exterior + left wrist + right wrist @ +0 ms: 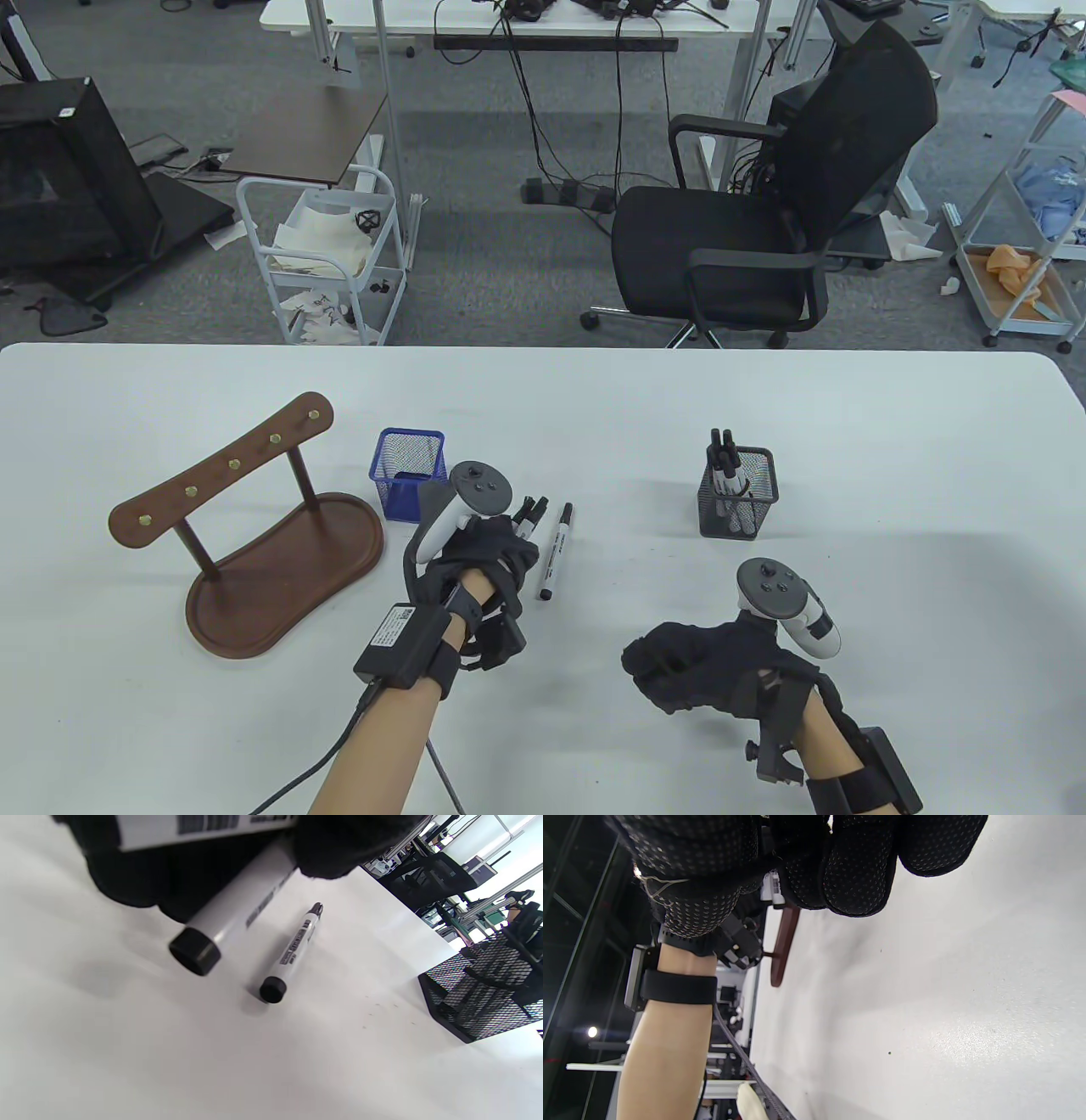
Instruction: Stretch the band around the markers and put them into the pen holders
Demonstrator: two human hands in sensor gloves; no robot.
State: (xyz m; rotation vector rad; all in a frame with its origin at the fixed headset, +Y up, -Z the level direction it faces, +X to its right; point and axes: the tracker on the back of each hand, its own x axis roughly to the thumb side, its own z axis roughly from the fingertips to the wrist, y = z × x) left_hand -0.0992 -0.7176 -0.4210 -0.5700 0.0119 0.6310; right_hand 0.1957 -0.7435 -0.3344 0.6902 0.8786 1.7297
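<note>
Presently, line by line:
Left hand point(479, 552): clamped round a bunch of markers point(528, 514), tips poking out toward the table's point(594, 390) far edge, gathered for banding.
Loose marker point(555, 552): flat just beside that bunch, unpicked.
Right hand point(691, 671): curled near the front edge; band unseen, contents impossible to tell.
Black holder point(736, 501): right of middle, already stocked.
Blue holder point(405, 474): left of middle, apparently empty.

A brown wooden hook rack point(254, 543) stands on its oval base near the left edge of the white table point(594, 399). Beyond the far edge, on grey carpet, are a black office chair point(764, 195), a white trolley point(318, 259) with papers, and cables point(560, 127) hanging under another desk point(509, 21).
</note>
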